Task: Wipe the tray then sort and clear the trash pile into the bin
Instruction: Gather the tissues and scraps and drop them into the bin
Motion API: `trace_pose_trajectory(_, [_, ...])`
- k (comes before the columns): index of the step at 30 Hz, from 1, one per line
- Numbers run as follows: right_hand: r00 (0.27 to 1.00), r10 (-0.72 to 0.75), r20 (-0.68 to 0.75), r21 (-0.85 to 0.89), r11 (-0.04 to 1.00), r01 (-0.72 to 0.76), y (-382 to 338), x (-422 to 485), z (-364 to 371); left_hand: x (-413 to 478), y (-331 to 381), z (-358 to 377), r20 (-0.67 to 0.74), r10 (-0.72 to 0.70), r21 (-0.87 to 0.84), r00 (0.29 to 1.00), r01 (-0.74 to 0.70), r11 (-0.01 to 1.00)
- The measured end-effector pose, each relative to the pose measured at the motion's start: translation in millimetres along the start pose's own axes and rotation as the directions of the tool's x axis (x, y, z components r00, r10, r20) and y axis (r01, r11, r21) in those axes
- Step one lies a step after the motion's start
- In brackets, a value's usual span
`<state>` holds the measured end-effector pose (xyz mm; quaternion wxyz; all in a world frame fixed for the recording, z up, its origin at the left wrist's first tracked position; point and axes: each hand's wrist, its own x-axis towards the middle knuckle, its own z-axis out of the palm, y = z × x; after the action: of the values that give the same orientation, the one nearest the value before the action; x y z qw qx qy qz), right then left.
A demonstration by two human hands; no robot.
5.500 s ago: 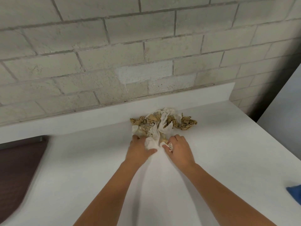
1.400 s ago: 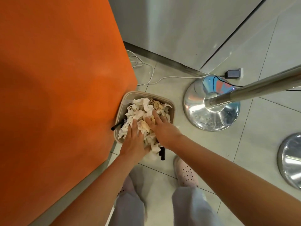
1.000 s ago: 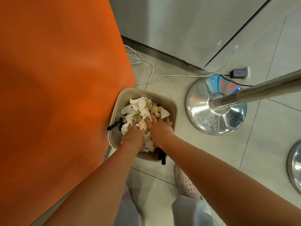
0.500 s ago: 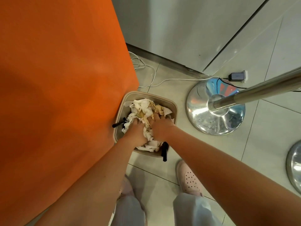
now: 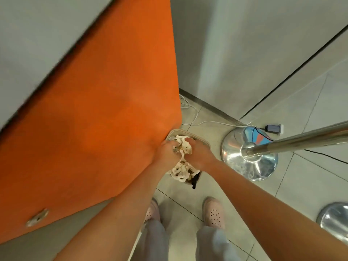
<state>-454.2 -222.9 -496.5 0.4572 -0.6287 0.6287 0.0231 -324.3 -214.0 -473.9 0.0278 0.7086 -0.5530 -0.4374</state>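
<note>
Trash wad (image 5: 182, 147) lifted above bin (image 5: 200, 139) | left hand (image 5: 165, 152) clamped on it | right hand (image 5: 198, 153) clamped on it

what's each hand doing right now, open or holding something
left hand: fingers curled into the crumpled paper, gripping it above the bin
right hand: gripping the same crumpled paper from the other side

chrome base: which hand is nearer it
Right. The right hand grips trash in the bin, toward the chrome base; the left hand is farther, by the orange panel.
</note>
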Motion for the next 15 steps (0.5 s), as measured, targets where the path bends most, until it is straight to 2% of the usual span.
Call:
trace_pose_trajectory(4, [0.984, -0.092, -0.152, 0.170, 0.978, 0.118, -50, -56, -45, -56, 38, -48, -0.128, -0.063, -0.236, 0.990, 0.032, 0.971])
trace_pose_trajectory(8, [0.938, -0.230, -0.261, 0.254, 0.921, 0.296, -108, -118, -87, -142, 83, -105, -0.267, -0.067, -0.449, 0.961, -0.063, 0.891])
trace_pose_trajectory(11, [0.873, -0.368, -0.320, 0.343, 0.814, 0.469, -163, -172, -119, -214, 109, -149, -0.422, -0.038, -0.528, 0.906, -0.211, 0.822])
trace_pose_trajectory(15, [0.736, -0.562, -0.376, 0.346, 0.652, 0.675, -242, -239, -155, -302, 132, -207, -0.576, -0.064, -0.565, 0.815, -0.340, 0.752])
